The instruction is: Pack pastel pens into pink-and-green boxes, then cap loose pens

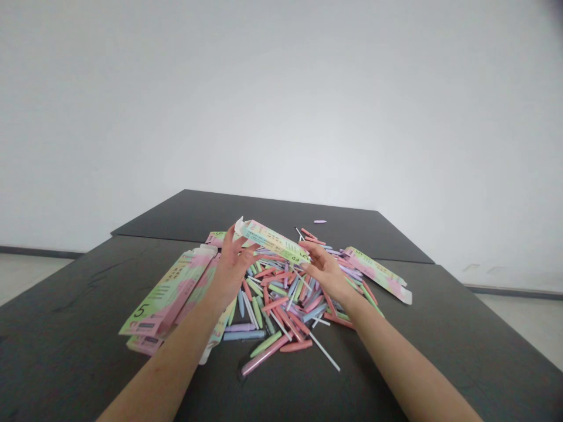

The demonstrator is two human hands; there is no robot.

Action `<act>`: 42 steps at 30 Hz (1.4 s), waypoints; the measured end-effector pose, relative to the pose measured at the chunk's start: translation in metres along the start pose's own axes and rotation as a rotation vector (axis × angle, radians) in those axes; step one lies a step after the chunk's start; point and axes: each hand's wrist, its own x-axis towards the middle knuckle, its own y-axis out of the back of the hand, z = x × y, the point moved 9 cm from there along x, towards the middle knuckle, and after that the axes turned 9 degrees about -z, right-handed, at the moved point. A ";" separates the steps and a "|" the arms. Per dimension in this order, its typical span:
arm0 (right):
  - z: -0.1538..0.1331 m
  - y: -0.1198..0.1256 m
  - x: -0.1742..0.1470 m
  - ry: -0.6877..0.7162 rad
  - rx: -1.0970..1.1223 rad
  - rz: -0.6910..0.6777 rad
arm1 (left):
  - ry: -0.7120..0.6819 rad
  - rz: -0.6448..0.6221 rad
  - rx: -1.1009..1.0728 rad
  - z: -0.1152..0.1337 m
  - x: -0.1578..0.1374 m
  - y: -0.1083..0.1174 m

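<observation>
Above a heap of pastel pens and pen parts (285, 293), both my hands hold a slim printed cardboard box (275, 240) tilted down to the right. My left hand (233, 264) grips its left end, where a white flap stands open. At the right end, the fingers of my right hand (323, 266) close on the edge near the printed "5". Pink, green, blue and purple caps and barrels lie loose below, mixed with thin white refills (324, 351). What the box contains is hidden.
Stacked printed boxes (169, 293) lie left of the heap, partly behind my left forearm. Another box (378, 272) with an open end lies at the right. A lone purple piece (320, 221) rests farther back on the black table (149, 220), before a white wall.
</observation>
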 end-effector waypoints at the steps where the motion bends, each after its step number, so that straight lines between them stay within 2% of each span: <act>1: -0.001 -0.002 -0.001 0.026 0.012 0.008 | 0.011 -0.037 -0.038 0.002 -0.001 -0.007; 6: -0.006 -0.015 -0.005 0.130 0.010 -0.023 | 0.082 -0.150 -0.183 0.001 -0.005 -0.030; 10: -0.016 -0.020 -0.009 0.164 -0.068 -0.016 | 0.116 -0.198 -0.265 -0.009 -0.008 -0.038; 18: -0.028 -0.030 -0.014 0.171 -0.039 -0.115 | 0.145 -0.085 -0.372 -0.020 -0.007 -0.028; 23: -0.039 -0.026 -0.016 0.203 -0.116 -0.077 | 0.182 -0.021 -0.452 -0.026 -0.007 -0.024; 28: -0.046 -0.027 -0.015 0.274 -0.162 -0.061 | 0.207 -0.017 -0.550 -0.028 -0.008 -0.029; 34: -0.056 -0.026 -0.019 0.389 -0.396 -0.031 | 0.216 -0.015 -0.669 -0.026 -0.010 -0.034; 39: -0.065 -0.031 -0.026 0.511 -0.638 -0.042 | 0.267 -0.026 -0.646 -0.033 -0.012 -0.037; 42: -0.065 -0.035 -0.026 0.507 -0.713 -0.055 | 0.297 -0.019 -0.619 -0.036 -0.013 -0.038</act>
